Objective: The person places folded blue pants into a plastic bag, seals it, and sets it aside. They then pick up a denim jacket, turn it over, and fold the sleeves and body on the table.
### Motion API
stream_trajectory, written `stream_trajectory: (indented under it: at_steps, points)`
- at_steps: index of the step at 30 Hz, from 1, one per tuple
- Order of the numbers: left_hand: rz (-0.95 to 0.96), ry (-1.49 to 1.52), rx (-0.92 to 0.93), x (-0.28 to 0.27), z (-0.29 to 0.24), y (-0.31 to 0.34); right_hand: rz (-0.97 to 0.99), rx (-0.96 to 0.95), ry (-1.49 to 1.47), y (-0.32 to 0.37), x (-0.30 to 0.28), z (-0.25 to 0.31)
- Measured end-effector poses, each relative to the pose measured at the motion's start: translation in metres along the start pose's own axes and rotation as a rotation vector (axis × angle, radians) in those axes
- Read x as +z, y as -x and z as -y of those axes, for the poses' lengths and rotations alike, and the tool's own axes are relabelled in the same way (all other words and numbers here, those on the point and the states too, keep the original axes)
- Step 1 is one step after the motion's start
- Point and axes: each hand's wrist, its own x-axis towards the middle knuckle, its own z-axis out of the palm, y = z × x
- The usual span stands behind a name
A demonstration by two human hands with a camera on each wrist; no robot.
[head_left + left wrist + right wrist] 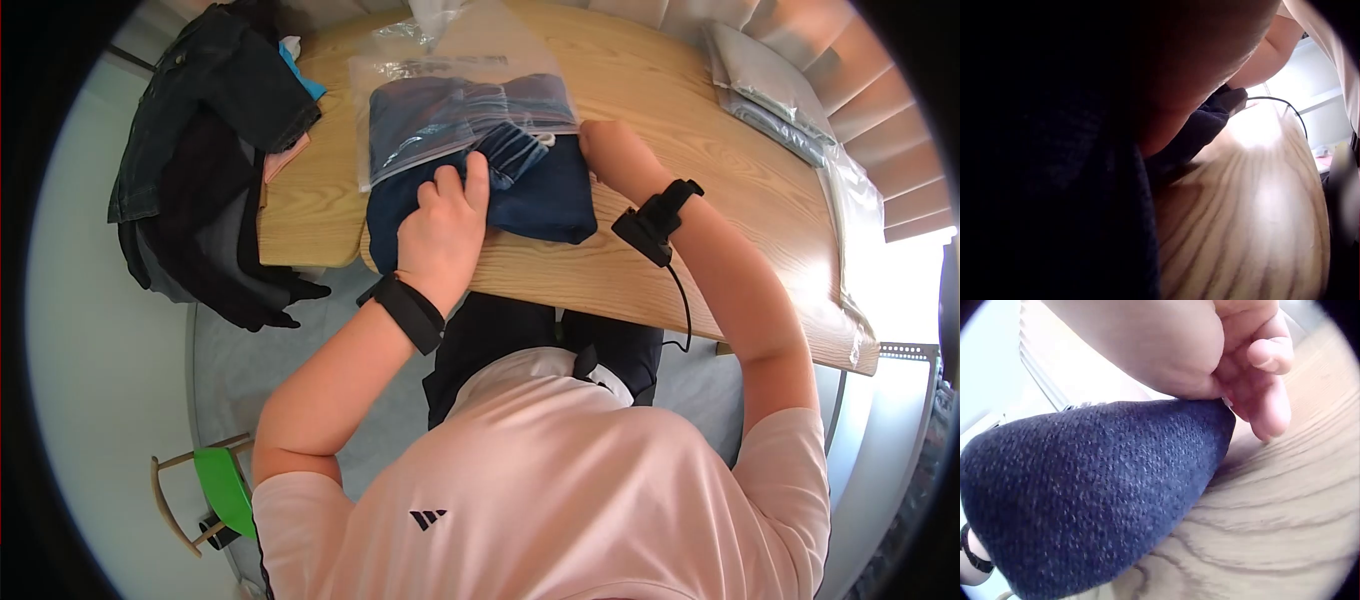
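Note:
Folded dark blue jeans [540,205] lie at the table's near edge, their far part inside a clear plastic bag [400,150]. A faded, streaked fold sticks out at the bag's mouth. My left hand [440,225] presses on the near part of the jeans, one finger stretched toward that fold. At the bag's right corner, my right hand [620,155] has its fingers curled and pinches the bag's edge. In the right wrist view, the thumb meets the corner of the jeans [1097,487], with the fingers [1269,412] curled beside it. The left wrist view is mostly dark cloth.
Dark clothes [200,140] are heaped over the table's left end, beside a blue item [302,75]. Packed clear bags [770,80] lie at the far right, with more plastic film [850,210] along the right edge. A green chair [222,490] stands at lower left.

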Motion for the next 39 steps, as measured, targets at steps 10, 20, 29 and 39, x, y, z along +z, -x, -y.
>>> stream_trajectory:
  at_steps: [10, 20, 29, 39]
  points:
    - [0.011, 0.276, -0.259, 0.007, 0.022, -0.024, 0.077, 0.054, -0.085, 0.027, -0.031, 0.042]
    - [0.073, 0.577, -0.031, -0.011, 0.010, -0.010, 0.059, 0.030, 0.177, 0.040, -0.032, 0.038]
    - [0.194, 0.652, 0.131, -0.009, 0.020, -0.028, -0.442, -0.311, -0.025, 0.013, -0.013, 0.031]
    - [0.168, 0.107, 0.067, 0.012, 0.001, -0.036, -0.483, -0.370, 0.055, 0.036, -0.038, 0.055]
